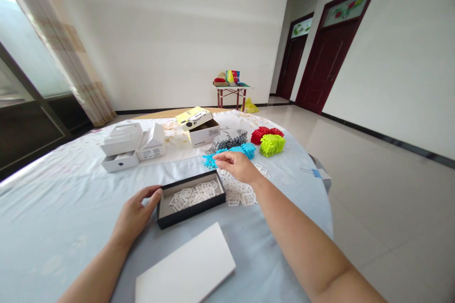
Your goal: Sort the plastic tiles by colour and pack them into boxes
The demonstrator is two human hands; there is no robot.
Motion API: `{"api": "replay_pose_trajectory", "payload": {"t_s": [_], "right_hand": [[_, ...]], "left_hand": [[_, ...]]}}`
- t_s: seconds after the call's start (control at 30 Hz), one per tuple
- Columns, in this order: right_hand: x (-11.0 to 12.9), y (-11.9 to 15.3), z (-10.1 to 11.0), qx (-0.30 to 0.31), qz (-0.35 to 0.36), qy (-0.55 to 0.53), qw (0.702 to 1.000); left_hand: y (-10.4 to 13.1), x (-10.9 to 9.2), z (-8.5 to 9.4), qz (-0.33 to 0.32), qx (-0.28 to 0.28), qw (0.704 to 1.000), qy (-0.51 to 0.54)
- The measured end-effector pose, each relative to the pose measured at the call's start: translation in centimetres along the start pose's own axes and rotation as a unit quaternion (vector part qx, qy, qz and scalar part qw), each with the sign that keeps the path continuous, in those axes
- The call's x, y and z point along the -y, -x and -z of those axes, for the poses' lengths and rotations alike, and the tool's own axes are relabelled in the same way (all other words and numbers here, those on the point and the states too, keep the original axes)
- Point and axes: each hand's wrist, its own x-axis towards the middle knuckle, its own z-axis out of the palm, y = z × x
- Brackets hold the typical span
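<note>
My left hand (pixel 137 210) grips the left end of a shallow black-rimmed box (pixel 192 214), thumb on its rim. White plastic grid-like pieces (pixel 195 195) lie inside the box. My right hand (pixel 236 165) hovers just beyond the box's right corner, above a loose pile of similar white pieces (pixel 241 191). Its fingers are bent close together, and whether they hold anything is too small to tell. Blue pieces (pixel 245 150) lie right behind that hand. A white lid (pixel 186 267) rests flat on the cloth nearer to me.
Gray (pixel 231 138), red (pixel 261 134) and lime-green (pixel 272 145) piles stand farther back. White boxes (pixel 122 149) are at the back left, beside an open box with a yellow lid (pixel 194 118). The round table's edge curves along the right, near a blue-and-white item (pixel 320 173).
</note>
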Motion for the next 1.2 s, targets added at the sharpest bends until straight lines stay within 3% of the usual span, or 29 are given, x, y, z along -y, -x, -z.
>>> {"api": "replay_pose_trajectory", "payload": {"t_s": [0.13,0.27,0.4,0.57,0.77,0.97,1.1,1.2], "right_hand": [[-2.3,-0.1,0.1,-0.043,-0.027,0.127,0.991],[-4.3,0.1,-0.8,0.018,-0.035,0.290,0.956],[-5.0,0.4,-1.6,0.064,-0.033,0.374,0.925],[-4.9,0.3,-1.6,0.107,-0.038,0.394,0.912],[-3.5,0.5,0.0,0.144,-0.073,0.429,0.889],[-3.5,0.4,-0.6,0.105,-0.055,0.417,0.901],[-4.3,0.3,-1.2,0.134,-0.028,0.397,0.907],[-4.0,0.4,-0.6,0.162,-0.026,0.394,0.904]], "left_hand": [[0.0,0.0,0.0,-0.002,0.000,1.000,-0.002],[0.1,-0.2,0.1,0.002,0.006,1.000,-0.007],[0.1,-0.3,0.0,0.003,-0.001,1.000,-0.019],[0.1,-0.1,0.0,0.001,-0.004,1.000,-0.019],[0.1,0.0,0.0,0.011,0.001,1.000,-0.020],[0.0,-0.1,0.0,0.022,0.003,1.000,-0.022],[0.0,-0.3,0.1,0.010,-0.002,1.000,-0.019],[0.0,-0.6,0.1,0.009,-0.002,1.000,-0.013]]}}
